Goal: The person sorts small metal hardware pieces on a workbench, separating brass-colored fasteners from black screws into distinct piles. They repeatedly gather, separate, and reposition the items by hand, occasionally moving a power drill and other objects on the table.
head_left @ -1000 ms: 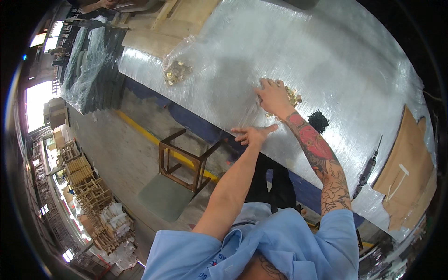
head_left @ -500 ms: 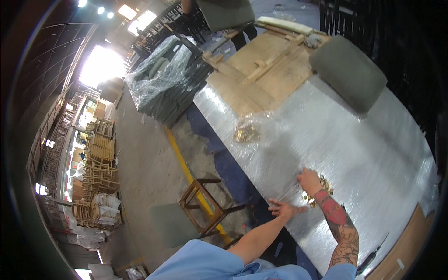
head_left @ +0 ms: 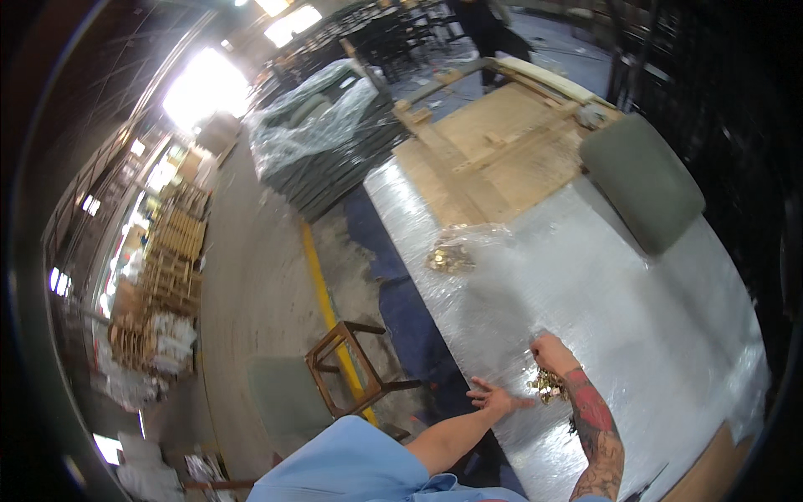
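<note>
A small pile of shiny gold-coloured metal pieces (head_left: pixel 545 386), too small to name singly, lies on the plastic-wrapped table (head_left: pixel 577 276). My right hand (head_left: pixel 554 353) is at the far side of this pile with its fingers curled together; whatever they hold is hidden. Close by on the left, over the table's edge, my left hand (head_left: pixel 499 399) has its fingers spread and nothing in them. Farther up the table rests a clear plastic bag (head_left: pixel 452 257) with more gold-coloured pieces inside.
A grey padded seat (head_left: pixel 644 180) and a wooden board (head_left: pixel 493 151) lie on the table's far part. Left of the table stand a wooden chair frame (head_left: pixel 355 368) and a film-wrapped stack of pads (head_left: pixel 318 134). A screwdriver-like tool (head_left: pixel 648 484) lies near the lower right.
The view has shifted. My right hand has curled its fingers and more of the pile shows between my hands. The grey seat near the person at the far end has left the view.
</note>
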A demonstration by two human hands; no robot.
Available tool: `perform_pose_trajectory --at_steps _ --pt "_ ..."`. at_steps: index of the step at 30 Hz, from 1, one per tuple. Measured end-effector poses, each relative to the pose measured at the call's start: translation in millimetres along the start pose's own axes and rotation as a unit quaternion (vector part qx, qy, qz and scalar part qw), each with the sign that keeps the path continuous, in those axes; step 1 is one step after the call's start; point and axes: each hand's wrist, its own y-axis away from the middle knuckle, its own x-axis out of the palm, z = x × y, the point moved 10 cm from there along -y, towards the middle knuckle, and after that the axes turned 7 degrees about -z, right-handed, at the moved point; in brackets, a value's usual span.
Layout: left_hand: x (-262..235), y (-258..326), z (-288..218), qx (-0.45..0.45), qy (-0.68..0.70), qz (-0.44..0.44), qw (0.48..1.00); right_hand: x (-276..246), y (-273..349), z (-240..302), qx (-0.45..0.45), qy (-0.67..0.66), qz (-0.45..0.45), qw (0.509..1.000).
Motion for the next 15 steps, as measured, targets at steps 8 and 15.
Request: perform_pose_trajectory --at_steps 8,15 --pt "-21.3 10.4 -9.6 0.030 -0.067 -0.043 0.996 -115.0 26.1 -4.4 0.143 -0.142 -0.147 0.968" --pt "-5.9 14.9 -5.0 -0.040 0.007 -0.034 0.999 -149.2 97.1 -28.4 0.172 -0.074 -0.205 0.961"
